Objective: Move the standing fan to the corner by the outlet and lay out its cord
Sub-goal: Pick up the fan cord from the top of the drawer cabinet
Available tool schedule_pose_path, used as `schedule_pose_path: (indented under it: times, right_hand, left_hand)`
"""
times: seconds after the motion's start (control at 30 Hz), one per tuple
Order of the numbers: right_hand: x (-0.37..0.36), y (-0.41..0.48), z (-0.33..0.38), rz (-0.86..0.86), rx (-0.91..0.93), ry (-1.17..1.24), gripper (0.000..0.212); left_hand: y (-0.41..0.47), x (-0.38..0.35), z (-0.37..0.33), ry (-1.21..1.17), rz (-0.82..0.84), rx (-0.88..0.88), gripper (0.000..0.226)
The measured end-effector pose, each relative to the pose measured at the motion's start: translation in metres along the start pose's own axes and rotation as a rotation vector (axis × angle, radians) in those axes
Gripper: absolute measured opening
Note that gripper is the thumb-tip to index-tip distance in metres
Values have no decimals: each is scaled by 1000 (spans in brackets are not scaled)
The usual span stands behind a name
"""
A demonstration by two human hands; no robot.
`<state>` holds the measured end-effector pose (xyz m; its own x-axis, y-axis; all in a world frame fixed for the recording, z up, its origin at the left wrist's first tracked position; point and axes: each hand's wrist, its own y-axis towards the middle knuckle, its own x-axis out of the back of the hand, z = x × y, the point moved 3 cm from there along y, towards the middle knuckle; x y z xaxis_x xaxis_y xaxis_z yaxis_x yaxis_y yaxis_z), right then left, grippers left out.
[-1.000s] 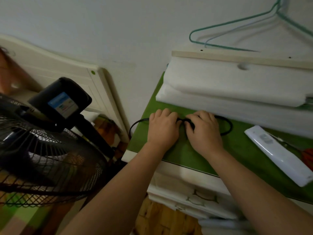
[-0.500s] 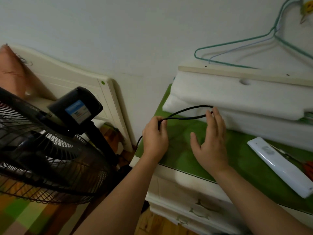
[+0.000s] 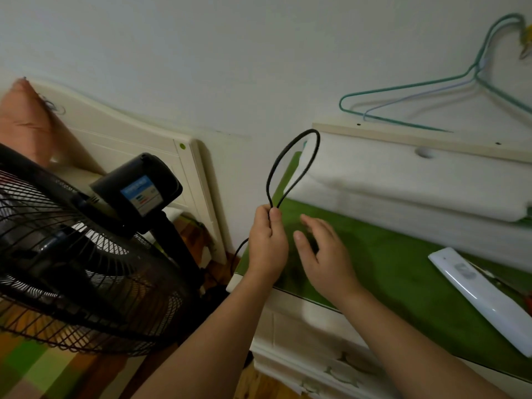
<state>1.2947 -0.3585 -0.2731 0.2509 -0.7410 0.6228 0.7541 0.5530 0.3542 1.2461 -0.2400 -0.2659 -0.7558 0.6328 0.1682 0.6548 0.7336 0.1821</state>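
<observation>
The left hand point(image 3: 267, 246) pinches the black cord point(image 3: 290, 168) (loop pointing to 12 o'clock). At its 3 o'clock, the right hand point(image 3: 322, 254) hovers, fingers spread.

Counted one fan point(image 3: 72, 254), one cord point(image 3: 269, 181), one remote point(image 3: 483, 298), one desk point(image 3: 388, 269), two hangers point(image 3: 403, 87), two hands: left hand point(image 3: 267, 246), right hand point(image 3: 325, 254).

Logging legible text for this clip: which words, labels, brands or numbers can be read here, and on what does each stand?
No text here can be read.
Blue label on the fan motor housing: printed lines, too blurred to read.
White remote: grey mark near its top, too blurred to read.
Green dot sticker on the headboard: no text.
</observation>
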Motion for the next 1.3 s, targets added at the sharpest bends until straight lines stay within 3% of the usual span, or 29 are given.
schedule_pose_path:
  times: [0.07, 0.17, 0.23, 0.4, 0.77, 1.3]
  right_hand:
    - [-12, 7, 9, -28, -49, 132, 53]
    - [-27, 18, 20, -94, -142, 372, 25]
    - [-31, 24, 22, -136, -176, 430, 20]
    - [-31, 36, 10, -176, -216, 421, 25]
    - [-31, 38, 9, -209, -231, 464, 21]
    - [-40, 38, 10, -67, -135, 349, 28]
  left_hand:
    - [0, 0, 1, 30, 35, 2, 25]
    - [1, 0, 2, 29, 81, 18, 29]
    - [2, 2, 1, 9, 93, 20, 32]
    - [2, 3, 1, 43, 85, 2, 27]
    - [2, 13, 4, 46, -159, 77, 23]
    - [-20, 19, -9, 166, -101, 68, 21]
